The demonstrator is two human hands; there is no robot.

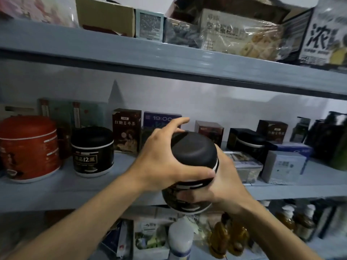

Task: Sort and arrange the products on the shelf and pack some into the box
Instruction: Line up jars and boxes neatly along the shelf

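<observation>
Obs.: the black jar (pixel 193 149) is held in the air in front of the middle shelf (pixel 37 190), overlapping its front edge. I read its long axis as near upright. The domed lid is tipped toward the camera and the base points down and away.

Left hand (pixel 163 162): grip clamped over the lid, thumb along the lid's front rim, fingers arched over the far side. Right hand (pixel 225 184): grip clamped round the body from the right and below.

Jar: round and squat, with a matte black lid, a white band under it and a glossy printed body.

My count on the middle shelf:
- One matching black jar on the shelf (pixel 93 151), upright.
- One larger red jar (pixel 28 149), upright.
- Two brown cartons with the same print (pixel 126 130) (pixel 272 131).
- One clear plastic box (pixel 244 166).
- One grey carton (pixel 283 169).

A dark jar-like shape (pixel 249 143) sits at right, too blurred for me to tell.
</observation>
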